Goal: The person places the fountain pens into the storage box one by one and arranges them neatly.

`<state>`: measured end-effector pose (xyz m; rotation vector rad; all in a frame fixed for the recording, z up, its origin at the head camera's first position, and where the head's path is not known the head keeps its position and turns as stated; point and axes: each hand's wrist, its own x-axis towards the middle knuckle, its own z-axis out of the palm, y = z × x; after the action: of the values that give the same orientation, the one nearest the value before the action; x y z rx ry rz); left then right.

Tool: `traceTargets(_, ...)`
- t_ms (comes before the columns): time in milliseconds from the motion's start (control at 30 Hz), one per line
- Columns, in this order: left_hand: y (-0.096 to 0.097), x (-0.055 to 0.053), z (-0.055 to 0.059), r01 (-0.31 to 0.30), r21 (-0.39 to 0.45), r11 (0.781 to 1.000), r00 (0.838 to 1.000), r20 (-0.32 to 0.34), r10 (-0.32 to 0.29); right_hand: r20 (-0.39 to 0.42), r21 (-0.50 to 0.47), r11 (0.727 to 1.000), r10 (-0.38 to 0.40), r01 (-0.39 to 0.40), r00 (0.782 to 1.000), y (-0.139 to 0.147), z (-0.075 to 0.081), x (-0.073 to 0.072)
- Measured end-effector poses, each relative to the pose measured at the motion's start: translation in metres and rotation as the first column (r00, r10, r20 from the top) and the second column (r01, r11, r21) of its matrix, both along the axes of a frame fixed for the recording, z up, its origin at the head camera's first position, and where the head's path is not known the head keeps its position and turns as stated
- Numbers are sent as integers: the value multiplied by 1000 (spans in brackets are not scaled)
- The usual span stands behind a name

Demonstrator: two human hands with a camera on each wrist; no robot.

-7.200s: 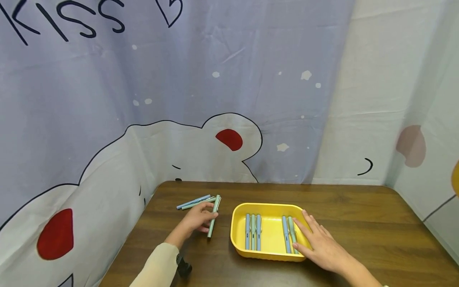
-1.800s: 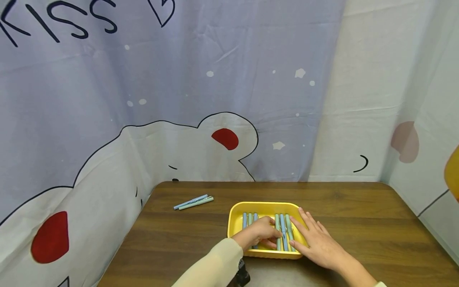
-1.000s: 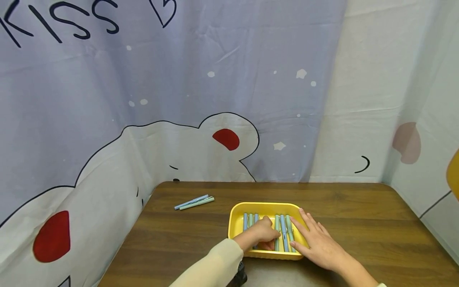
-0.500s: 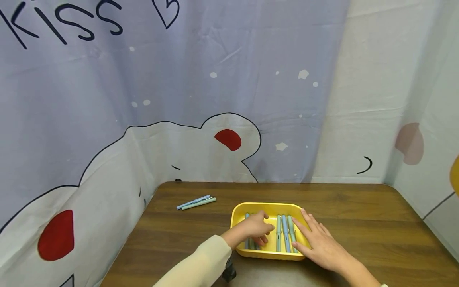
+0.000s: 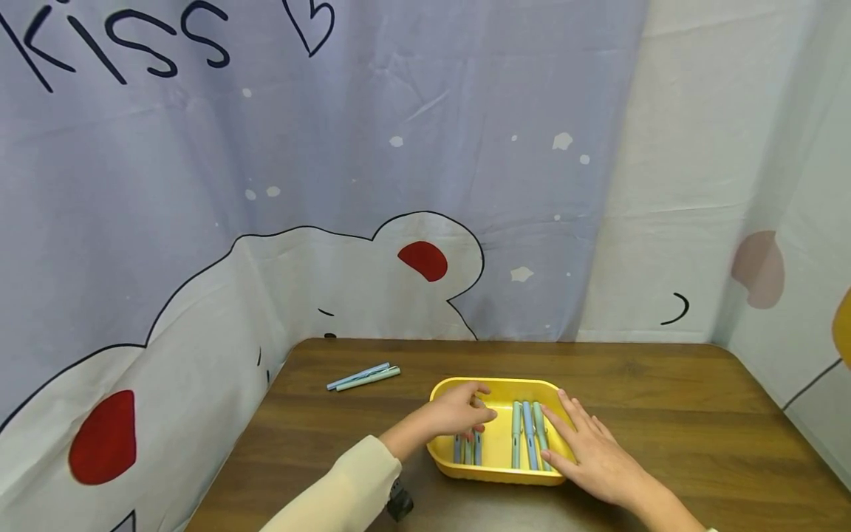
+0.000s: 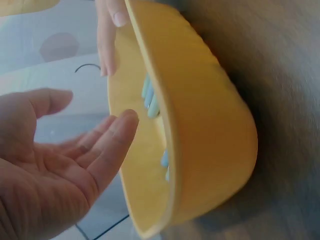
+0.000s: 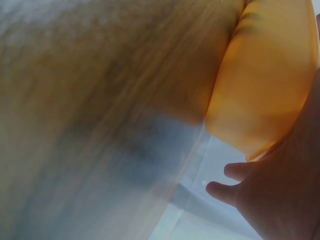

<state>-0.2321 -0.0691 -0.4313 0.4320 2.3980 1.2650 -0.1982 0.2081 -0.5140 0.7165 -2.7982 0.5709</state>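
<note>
I see the left hand (image 5: 455, 414), relaxed and empty, over pens (image 5: 468, 449) in the tray (image 5: 496, 437); the right hand (image 5: 601, 454), fingers straight, touches its rim (image 5: 515, 381).

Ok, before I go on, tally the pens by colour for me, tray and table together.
Blue pens: 4 (3 in the yellow tray, 1 on the table)
Green pens: 4 (3 in the yellow tray, 1 on the table)
Total: 8
</note>
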Motion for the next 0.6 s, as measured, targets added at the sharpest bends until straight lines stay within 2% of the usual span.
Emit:
traceTargets(100, -9, 0, 4, 75, -41, 996, 992, -102, -79, 7, 3, 1000, 0, 0, 1000, 0, 1, -1)
traceTargets(200, -19, 0, 8, 131, -86, 988, 969, -198, -145, 10, 6, 1000, -1, 1, 1000, 0, 2, -1)
traceTargets(333, -34, 0, 13, 162, -106, 981, 946, -265, -185, 9, 5, 1000, 0, 0, 1000, 0, 2, -1)
traceTargets(400, -41, -1, 14, 158, -148, 976, 934, -300, -196, 9, 2, 1000, 1, -1, 1000, 0, 2, -1)
traceTargets(467, -49, -1, 15, 147, -216, 965, 912, -348, -217, 10, 1, 1000, 2, -2, 1000, 0, 2, 0)
traceTargets(600, -63, -3, 11, 112, -367, 924, 850, -446, -280, 6, -2, 1000, 2, -2, 1000, -1, 1, 0)
